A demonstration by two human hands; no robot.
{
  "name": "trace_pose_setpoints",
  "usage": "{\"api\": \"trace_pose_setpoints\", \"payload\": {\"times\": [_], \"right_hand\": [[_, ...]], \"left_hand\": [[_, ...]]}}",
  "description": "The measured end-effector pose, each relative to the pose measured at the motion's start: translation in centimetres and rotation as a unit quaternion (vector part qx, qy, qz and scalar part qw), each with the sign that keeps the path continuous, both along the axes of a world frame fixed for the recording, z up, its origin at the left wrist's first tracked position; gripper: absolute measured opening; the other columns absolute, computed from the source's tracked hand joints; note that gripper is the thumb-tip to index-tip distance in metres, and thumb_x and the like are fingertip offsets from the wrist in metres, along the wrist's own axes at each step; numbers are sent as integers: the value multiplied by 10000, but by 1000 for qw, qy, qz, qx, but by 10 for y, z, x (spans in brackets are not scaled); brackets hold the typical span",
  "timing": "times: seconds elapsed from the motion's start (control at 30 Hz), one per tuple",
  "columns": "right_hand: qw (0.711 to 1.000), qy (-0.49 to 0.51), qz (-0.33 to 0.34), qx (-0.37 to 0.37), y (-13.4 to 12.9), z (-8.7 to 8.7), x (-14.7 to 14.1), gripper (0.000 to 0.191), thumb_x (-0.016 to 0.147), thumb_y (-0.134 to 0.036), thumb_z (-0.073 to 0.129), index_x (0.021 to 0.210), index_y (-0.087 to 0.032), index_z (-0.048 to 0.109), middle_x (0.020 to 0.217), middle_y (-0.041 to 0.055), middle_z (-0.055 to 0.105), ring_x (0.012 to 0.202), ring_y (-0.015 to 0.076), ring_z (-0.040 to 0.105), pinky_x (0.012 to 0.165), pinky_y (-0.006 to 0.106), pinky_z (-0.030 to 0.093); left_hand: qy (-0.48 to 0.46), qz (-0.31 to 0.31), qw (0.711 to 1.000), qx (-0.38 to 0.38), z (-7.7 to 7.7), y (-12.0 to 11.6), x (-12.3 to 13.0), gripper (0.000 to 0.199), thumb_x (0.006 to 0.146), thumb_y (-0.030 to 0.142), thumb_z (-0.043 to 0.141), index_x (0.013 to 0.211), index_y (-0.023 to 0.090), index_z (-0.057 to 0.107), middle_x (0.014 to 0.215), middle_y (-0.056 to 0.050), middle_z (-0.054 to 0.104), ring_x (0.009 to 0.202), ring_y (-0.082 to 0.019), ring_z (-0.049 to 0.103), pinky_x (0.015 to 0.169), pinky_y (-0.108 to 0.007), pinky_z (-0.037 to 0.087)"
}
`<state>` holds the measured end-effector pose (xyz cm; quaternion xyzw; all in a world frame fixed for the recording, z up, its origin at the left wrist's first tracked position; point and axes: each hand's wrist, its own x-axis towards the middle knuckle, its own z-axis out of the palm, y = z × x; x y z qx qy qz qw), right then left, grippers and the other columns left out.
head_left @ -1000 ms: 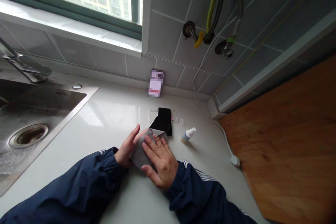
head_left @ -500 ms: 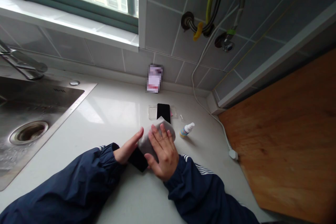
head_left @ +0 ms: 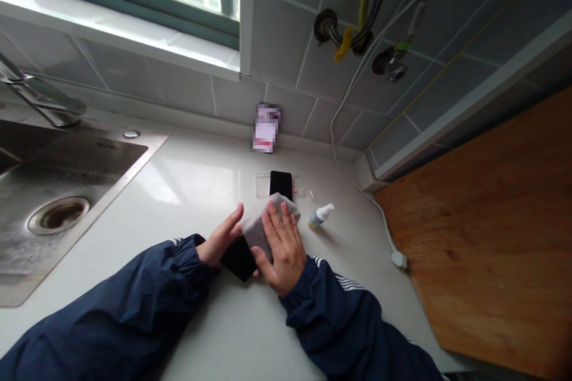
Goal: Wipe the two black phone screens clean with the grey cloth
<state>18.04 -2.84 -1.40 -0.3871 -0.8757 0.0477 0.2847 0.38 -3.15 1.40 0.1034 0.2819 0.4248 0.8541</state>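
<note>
Head view, lower centre: the right hand (head_left: 282,250) lies flat with fingers spread, pressing the grey cloth (head_left: 261,227) evenly onto the black phone (head_left: 239,259) while the open left hand (head_left: 218,237) braces its edge, near the spray bottle (head_left: 320,215).

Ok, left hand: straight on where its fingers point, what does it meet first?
The left hand would likely pass the grey cloth and meet the clear plastic tray first, though depth is unclear.
</note>
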Motion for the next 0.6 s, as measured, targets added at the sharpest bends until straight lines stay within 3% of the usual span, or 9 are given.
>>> {"api": "trace_pose_setpoints", "payload": {"times": [0.2,0.3,0.4,0.5,0.6], "right_hand": [[983,-92,158,-7,-7,6,-2,658,992,-456,465,1548,-133,325,1647,42,216,1545,305,93,1246,507,184],[977,-98,192,1,-6,8,0,588,1014,-450,426,1519,-151,389,1640,23,236,1544,288,115,1247,500,186],[982,-91,168,7,-1,7,2,596,1016,-455,417,1527,-150,375,1635,40,257,1541,276,137,1243,484,204],[994,-63,86,13,5,5,4,617,1020,-439,396,1553,-138,314,1640,69,245,1542,286,128,1235,494,218],[999,-31,19,25,10,5,6,624,1027,-429,363,1572,-143,261,1645,79,232,1542,300,124,1226,519,226]], "left_hand": [[61,22,997,-50,2,4,-4,698,979,584,342,1388,59,550,819,-130,770,544,-205,693,549,-290,543],[48,3,996,-70,4,6,-6,721,974,612,322,1352,55,580,617,-72,716,412,-157,616,459,-237,492],[47,-6,998,-45,5,6,-4,755,980,625,249,1377,63,561,690,-104,740,513,-194,680,522,-264,531],[56,-12,998,21,5,6,-1,782,982,625,157,1441,95,503,911,-161,764,709,-259,738,634,-338,571],[69,-60,993,80,2,5,-1,817,944,699,207,1476,136,465,1032,-188,746,814,-303,737,594,-350,567]]}}
